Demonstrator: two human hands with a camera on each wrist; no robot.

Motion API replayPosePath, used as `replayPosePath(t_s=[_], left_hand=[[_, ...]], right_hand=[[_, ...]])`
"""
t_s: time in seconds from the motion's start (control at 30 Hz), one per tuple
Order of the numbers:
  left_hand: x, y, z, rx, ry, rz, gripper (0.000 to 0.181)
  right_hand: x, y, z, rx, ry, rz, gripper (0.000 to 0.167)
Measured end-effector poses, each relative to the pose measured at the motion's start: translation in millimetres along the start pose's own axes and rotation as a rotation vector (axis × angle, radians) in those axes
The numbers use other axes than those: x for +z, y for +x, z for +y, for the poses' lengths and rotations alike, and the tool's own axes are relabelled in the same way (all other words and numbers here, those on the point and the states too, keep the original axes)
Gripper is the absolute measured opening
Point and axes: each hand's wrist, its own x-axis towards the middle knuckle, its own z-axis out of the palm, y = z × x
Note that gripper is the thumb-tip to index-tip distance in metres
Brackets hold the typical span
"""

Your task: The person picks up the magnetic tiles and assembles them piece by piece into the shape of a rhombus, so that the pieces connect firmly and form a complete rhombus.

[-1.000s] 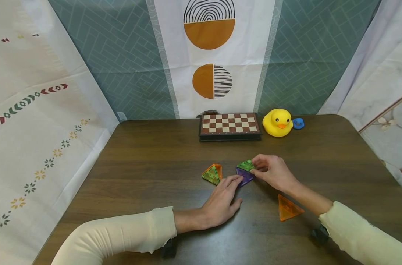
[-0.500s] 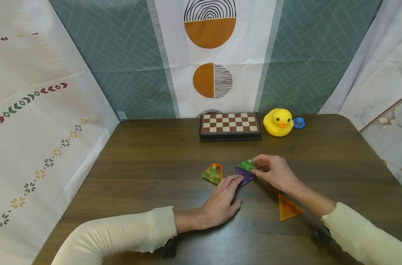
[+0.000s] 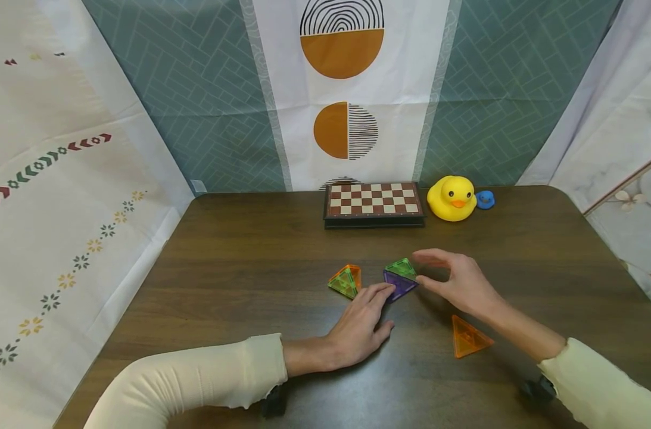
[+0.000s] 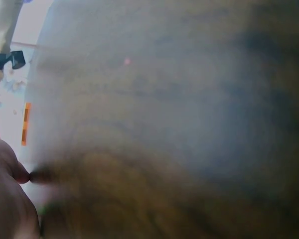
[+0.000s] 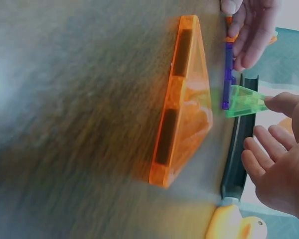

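In the head view my left hand (image 3: 357,333) lies with extended fingertips on the purple triangular tile (image 3: 399,287). A green triangle (image 3: 402,269) adjoins its upper edge; the right wrist view shows the green piece (image 5: 244,102) standing up from the purple tile (image 5: 227,74). My right hand (image 3: 467,285) is just right of both, thumb and fingers spread. In the right wrist view a digit of that hand (image 5: 284,159) overlaps the green tip; contact is unclear. Left of the purple tile are green (image 3: 343,283) and orange (image 3: 358,275) pieces, partly overlapping.
An orange triangle (image 3: 469,338) lies on the table (image 3: 239,250) below my right forearm. At the back are a chequered board box (image 3: 373,205), a yellow duck (image 3: 451,199) and a small blue duck (image 3: 485,199).
My right hand has let go of the green tile's right side and moved slightly right, its fingers wider apart. My left hand has stayed on the purple tile.
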Motion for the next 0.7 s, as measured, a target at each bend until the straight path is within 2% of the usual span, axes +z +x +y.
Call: replayPosePath(t_s=[0.13, 0.33, 0.57, 0.7], left_hand=[[1.2, 0.1, -0.8, 0.004, 0.002, 0.01, 0.065], [1.9, -0.2, -1.7, -0.004, -0.011, 0.007, 0.065], [0.5, -0.5, -1.0, -0.006, -0.012, 0.005, 0.065], [0.1, -0.2, -0.6, -0.007, -0.009, 0.002, 0.065]], right_hand=[[-7.0, -10.0, -2.2, -0.01, -0.036, -0.004, 0.06], [-14.8, -28.4, 2.8, -0.007, -0.031, -0.049, 0.077], [-22.6, -45.3, 18.6, -0.027, 0.041, -0.135, 0.083], [-28.6, -53.5, 26.3, -0.067, 0.043, -0.209, 0.084]])
